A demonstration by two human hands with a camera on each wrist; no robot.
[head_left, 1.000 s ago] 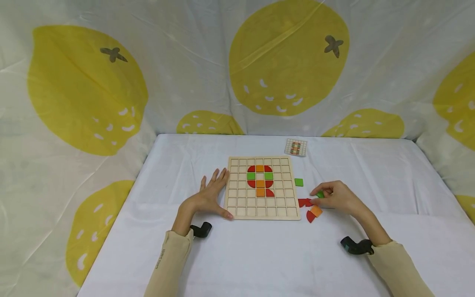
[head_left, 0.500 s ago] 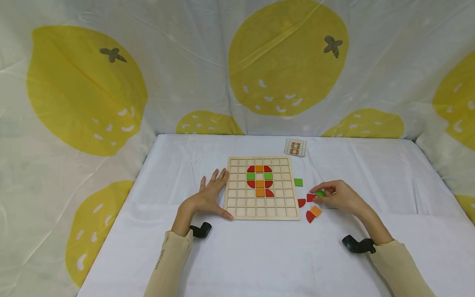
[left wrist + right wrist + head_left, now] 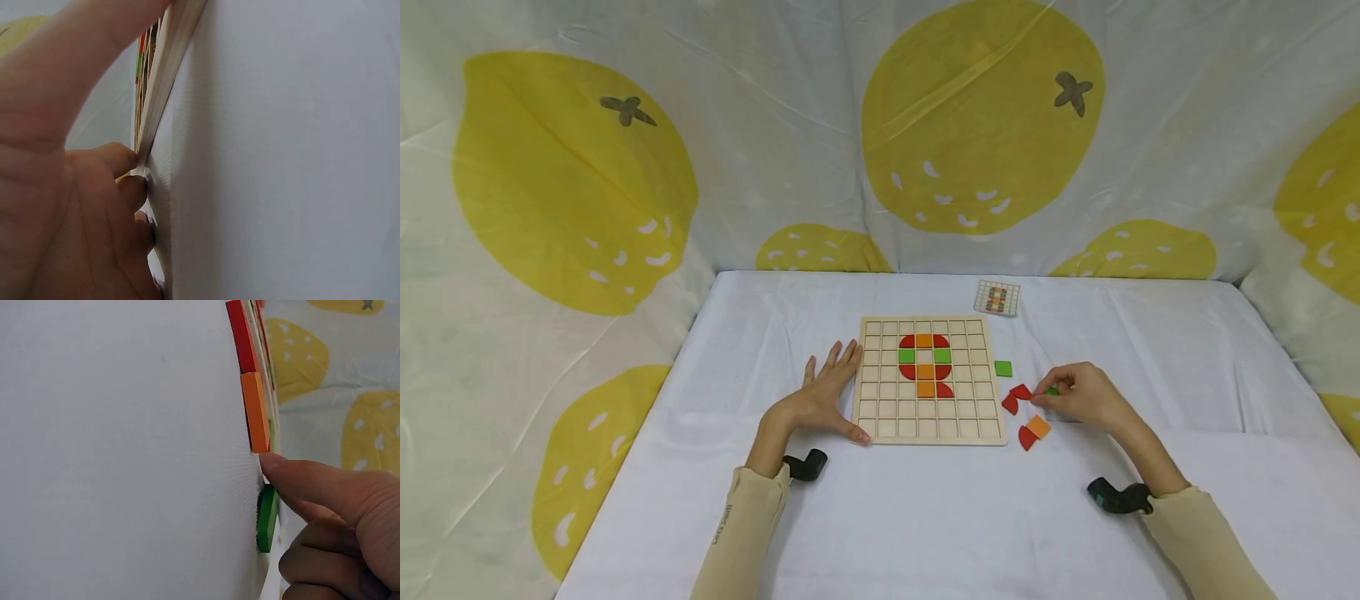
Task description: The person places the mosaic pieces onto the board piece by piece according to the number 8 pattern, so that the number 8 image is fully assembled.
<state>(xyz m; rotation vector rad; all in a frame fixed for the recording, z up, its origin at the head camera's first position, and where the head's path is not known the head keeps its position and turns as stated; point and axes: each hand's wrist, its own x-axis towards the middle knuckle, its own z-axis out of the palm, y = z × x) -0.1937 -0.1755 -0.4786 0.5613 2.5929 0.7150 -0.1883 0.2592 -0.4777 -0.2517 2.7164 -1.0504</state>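
A square wooden grid board (image 3: pixel 880 427) lies mid-table, with red, orange and green tiles set in several cells. My left hand (image 3: pixel 820 396) rests at its left side, fingers spread, fingertips and thumb touching the edge; the left wrist view shows the fingers against the board's side (image 3: pixel 164 81). To the right of the board, my right hand (image 3: pixel 1082 398) pinches the corner of a red quarter-circle tile (image 3: pixel 1020 391) between thumb and forefinger. A second red quarter-circle tile (image 3: pixel 1010 405) touches it. Beneath the right hand lies a green tile (image 3: pixel 1052 391), partly hidden.
A green square tile (image 3: pixel 1003 368) lies beside the board's right edge. Nearer me, an orange square tile (image 3: pixel 1038 427) touches a red quarter-circle tile (image 3: pixel 1026 438). Behind the board is a small pattern card (image 3: pixel 997 297). A lemon-print cloth (image 3: pixel 985 117) hangs at the back.
The two red quarter-circle tiles beside the right hand have separated, turned and come to touch again at another angle. The right thumb and forefinger have drawn together. The left hand has stayed put.
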